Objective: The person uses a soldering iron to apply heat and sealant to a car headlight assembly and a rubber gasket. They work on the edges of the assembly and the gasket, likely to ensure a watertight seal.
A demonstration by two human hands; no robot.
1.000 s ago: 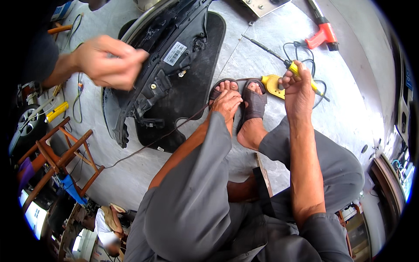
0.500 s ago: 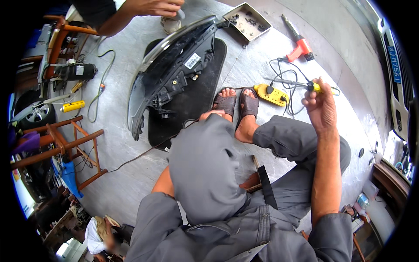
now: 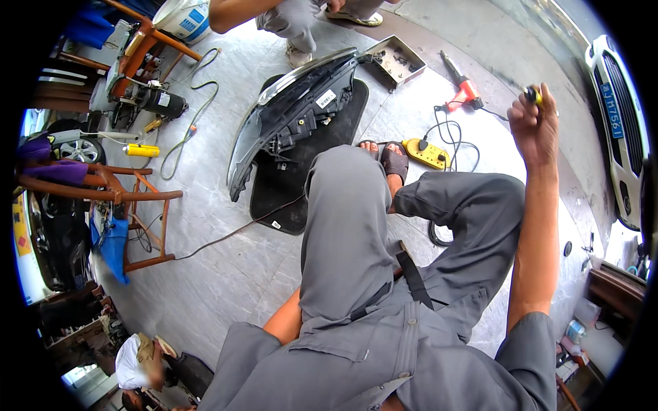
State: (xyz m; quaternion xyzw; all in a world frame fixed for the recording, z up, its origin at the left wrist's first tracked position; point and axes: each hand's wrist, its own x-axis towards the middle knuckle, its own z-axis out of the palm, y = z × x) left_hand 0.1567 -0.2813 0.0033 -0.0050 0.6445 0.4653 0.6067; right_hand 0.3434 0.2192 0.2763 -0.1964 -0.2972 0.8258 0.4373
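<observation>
Raised at the right, my right hand is closed around the yellow-and-black handle of a screwdriver. Its shaft cannot be clearly made out now. My left forearm passes behind my raised left knee, which hides the left hand. Beyond that knee a car headlight assembly, with a clear lens edge and a black housing bearing a white label, rests on a black mat. Neither hand is seen touching it.
A red heat gun and a yellow power strip with looping cords lie right of my feet. An open box holds small dark parts. Another person's arm shows at the top. Wooden stools stand left; a parked car, right.
My right hand has risen and moved right with the screwdriver, whose long shaft showed before. The left hand has gone out of sight behind the knee. The whole view has shifted.
</observation>
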